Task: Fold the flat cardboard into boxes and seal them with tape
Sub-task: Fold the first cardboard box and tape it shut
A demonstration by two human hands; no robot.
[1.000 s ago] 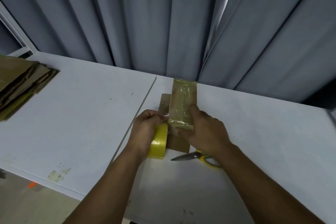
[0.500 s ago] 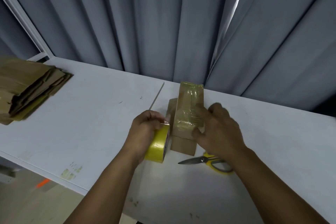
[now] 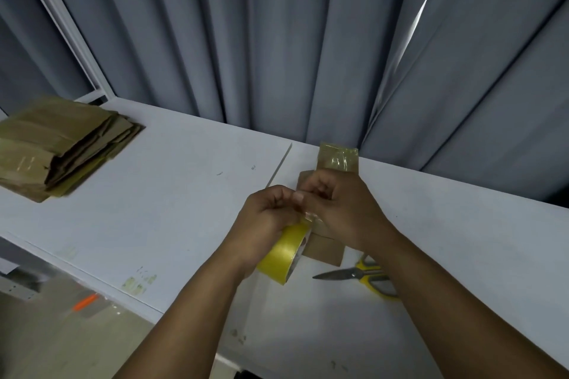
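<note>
**tape end pinched at the box's near end, roll in the left grip**

i read this as the sealing step on one box. the box (image 3: pixel 338 160) lies on the counter (image 3: pixel 184 194) at 12 o'clock from both hands. its long axis runs 6 to 12, tipped a touch toward 1. its far end already shows glossy tape, and its near end is hidden behind the knuckles. more brown cardboard (image 3: pixel 326 251) shows at 6 o'clock from the right hand (image 3: pixel 345 212). i cannot tell whether that is the same box or a piece under it.

the left hand (image 3: pixel 268 218) has its grip closed round the tape roll (image 3: pixel 286 255), which hangs at 6 o'clock from that hand, just beside the cardboard. the right hand's fingers are curled and meet the left at the top of the roll. its grip looks pinched on the tape strip (image 3: pixel 309 218) coming off the roll, though the strip is small and glary, so i hold that loosely.

as i judge it, the coming move turns on one relation: the strip has to run along the box's long axis, toward 12. the right hand is the nearer to the box, so it should lay the strip while the left pays out.

the scissors (image 3: pixel 354 274) lie at 5 o'clock from the box, partly under the right forearm, handy for the cut. the flat cardboard stack (image 3: pixel 58 148) sits well apart at 9 o'clock.
</note>
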